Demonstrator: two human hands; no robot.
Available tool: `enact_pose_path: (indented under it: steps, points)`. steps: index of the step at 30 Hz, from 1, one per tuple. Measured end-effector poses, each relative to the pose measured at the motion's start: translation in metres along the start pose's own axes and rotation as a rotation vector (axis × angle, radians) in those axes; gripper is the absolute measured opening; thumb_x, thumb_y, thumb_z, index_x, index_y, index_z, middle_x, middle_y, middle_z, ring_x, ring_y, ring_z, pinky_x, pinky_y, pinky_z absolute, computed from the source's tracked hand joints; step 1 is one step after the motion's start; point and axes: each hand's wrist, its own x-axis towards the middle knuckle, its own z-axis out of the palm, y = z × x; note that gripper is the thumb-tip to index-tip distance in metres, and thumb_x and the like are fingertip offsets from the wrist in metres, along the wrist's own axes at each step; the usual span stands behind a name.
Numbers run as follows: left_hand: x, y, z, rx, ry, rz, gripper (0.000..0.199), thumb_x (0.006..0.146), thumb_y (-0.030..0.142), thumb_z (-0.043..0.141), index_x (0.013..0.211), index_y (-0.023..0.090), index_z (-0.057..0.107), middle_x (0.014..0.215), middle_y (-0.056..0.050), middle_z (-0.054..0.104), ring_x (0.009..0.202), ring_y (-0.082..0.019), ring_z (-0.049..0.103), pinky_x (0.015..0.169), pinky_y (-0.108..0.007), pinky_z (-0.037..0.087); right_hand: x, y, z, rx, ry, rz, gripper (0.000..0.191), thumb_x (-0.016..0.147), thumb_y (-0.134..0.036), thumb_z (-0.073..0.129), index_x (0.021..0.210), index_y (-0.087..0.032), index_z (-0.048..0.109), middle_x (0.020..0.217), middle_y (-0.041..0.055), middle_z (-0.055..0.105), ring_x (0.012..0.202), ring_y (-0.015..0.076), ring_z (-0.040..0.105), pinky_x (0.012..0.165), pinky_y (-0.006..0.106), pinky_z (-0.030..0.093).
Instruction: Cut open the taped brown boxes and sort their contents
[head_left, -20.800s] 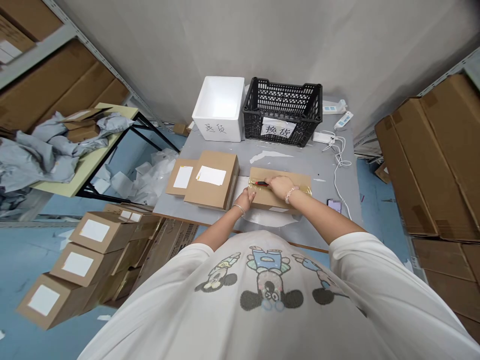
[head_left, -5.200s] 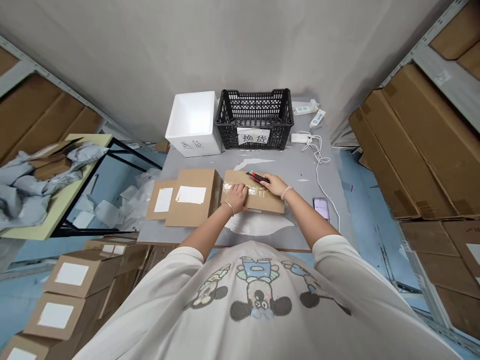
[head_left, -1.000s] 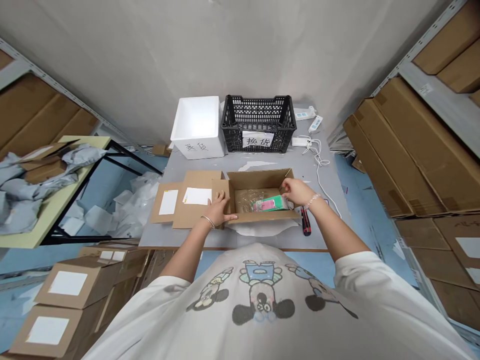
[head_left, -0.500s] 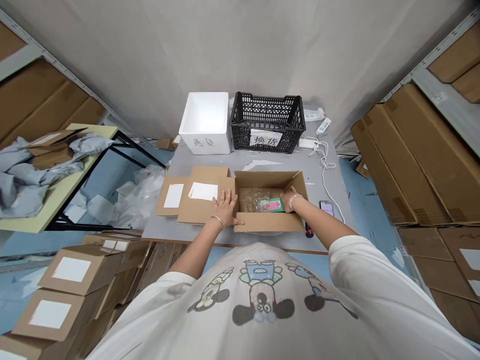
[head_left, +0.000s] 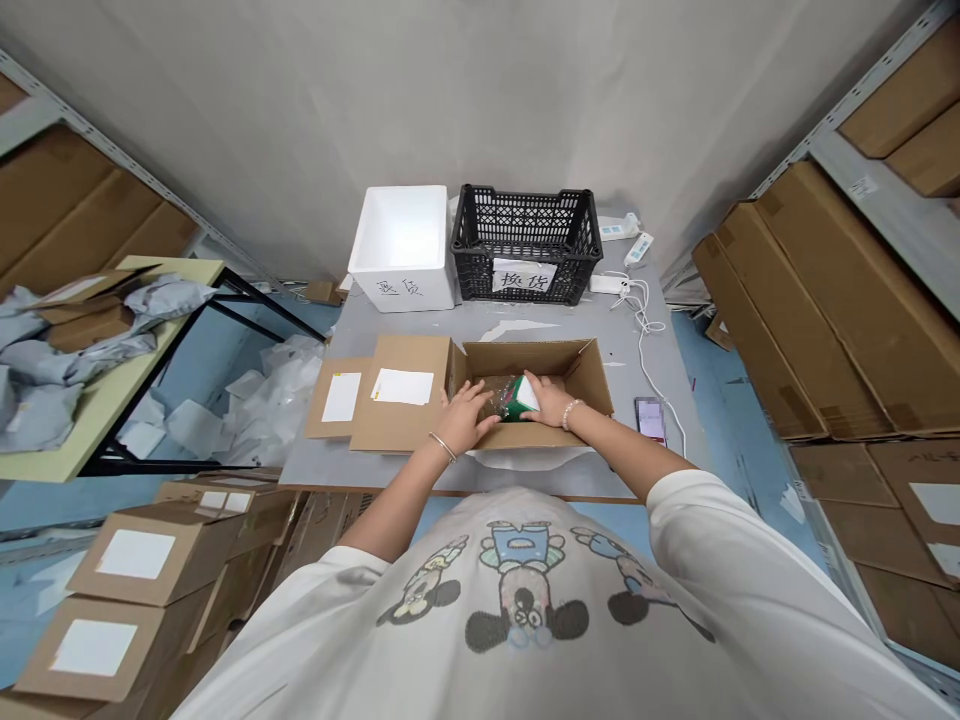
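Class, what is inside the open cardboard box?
The open cardboard box holds clear plastic wrapping and a green-and-white package, gripped by the right hand. That hand covers part of it; whatever lies beneath cannot be seen.

Box (head_left: 589, 375) was plain brown, and the pack (head_left: 519, 398) in it was green and kinda bright white. Crate (head_left: 480, 270) was black with a grid pattern, bin (head_left: 405, 292) white with black lettering, table (head_left: 431, 322) grey, floor (head_left: 701, 390) blue, shirt (head_left: 540, 670) off-white with blue-and-black cartoon prints.
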Motion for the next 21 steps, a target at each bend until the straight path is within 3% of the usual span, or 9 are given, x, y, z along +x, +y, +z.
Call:
enact_pose_path:
  steps: [3,7,11,17,21]
  points:
    - [-0.011,0.002,-0.001,-0.086,-0.042,0.123,0.051,0.092,0.051,0.048,0.136,0.026,0.054,0.148,-0.01,0.046,0.138,-0.031,0.04,0.117,-0.062,0.012,0.003,-0.007,0.016,0.088,0.027,-0.017,0.104,0.069,-0.038,0.08,0.15,-0.014,0.019,0.135,0.0223,0.045,0.118,0.03,0.055,0.095,0.038,0.044]
    - [-0.028,-0.003,-0.001,-0.09,0.002,0.199,0.046,0.093,0.051,0.047,0.131,0.028,0.058,0.144,-0.007,0.051,0.137,-0.028,0.042,0.119,-0.058,0.012,0.011,-0.008,0.02,0.169,0.109,0.007,0.083,0.066,-0.031,0.081,0.136,-0.012,0.039,0.124,0.0175,0.055,0.11,0.0259,0.058,0.092,0.036,0.046]
    - [-0.042,-0.007,0.005,-0.005,0.07,0.204,0.049,0.09,0.053,0.051,0.13,0.026,0.059,0.15,-0.009,0.044,0.142,-0.028,0.033,0.12,-0.053,0.016,0.017,0.002,0.009,0.221,0.174,0.087,0.067,0.064,-0.031,0.081,0.122,-0.016,0.051,0.111,0.0105,0.064,0.101,0.0234,0.061,0.087,0.033,0.049]
    - [-0.053,-0.001,0.019,0.193,0.07,0.289,0.059,0.085,0.054,0.059,0.135,0.023,0.056,0.153,-0.011,0.039,0.146,-0.032,0.024,0.12,-0.058,0.008,0.012,0.025,-0.017,0.388,0.328,0.218,0.062,0.061,-0.037,0.081,0.115,-0.018,0.056,0.102,0.0053,0.068,0.091,0.02,0.064,0.082,0.033,0.052]
    - [-0.047,0.018,0.04,0.327,0.063,0.277,0.058,0.086,0.033,0.061,0.141,0.018,0.049,0.148,-0.014,0.045,0.142,-0.033,0.033,0.12,-0.057,0.012,0.003,0.031,-0.032,0.401,0.418,0.193,0.063,0.057,-0.036,0.083,0.113,-0.019,0.058,0.098,0.0054,0.068,0.089,0.021,0.063,0.081,0.035,0.052]
